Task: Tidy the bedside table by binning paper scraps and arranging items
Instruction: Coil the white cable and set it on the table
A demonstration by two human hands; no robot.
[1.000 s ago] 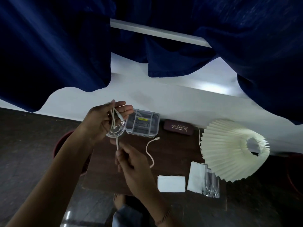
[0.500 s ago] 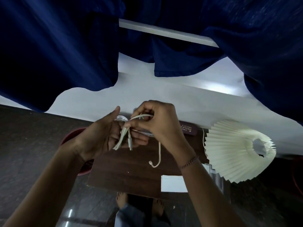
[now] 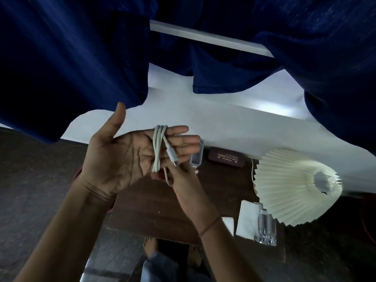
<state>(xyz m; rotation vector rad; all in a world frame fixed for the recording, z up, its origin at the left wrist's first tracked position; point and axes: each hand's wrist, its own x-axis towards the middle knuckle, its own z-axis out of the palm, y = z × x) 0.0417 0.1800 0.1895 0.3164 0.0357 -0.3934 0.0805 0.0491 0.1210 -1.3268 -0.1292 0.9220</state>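
Note:
My left hand point(image 3: 122, 159) is held palm up above the dark wooden bedside table point(image 3: 152, 210), fingers straight and thumb raised. A white charging cable point(image 3: 157, 147) is wound in several loops round its fingers, with the plug lying across them. Just below, my right hand point(image 3: 183, 184) pinches the cable's loose tail. Two white paper pieces point(image 3: 246, 218) lie near the table's front right, one partly hidden by my right wrist.
A clear plastic box point(image 3: 198, 159) and a maroon spectacle case point(image 3: 226, 158) sit at the table's back edge. A pleated cream lampshade point(image 3: 284, 184) lies at the right, with a clear glass point(image 3: 266, 228) beside it. Dark blue curtains point(image 3: 61, 58) hang above.
My left hand has opened flat with the cable looped round its fingers. My right hand has come down from above the coil to below it, holding the tail.

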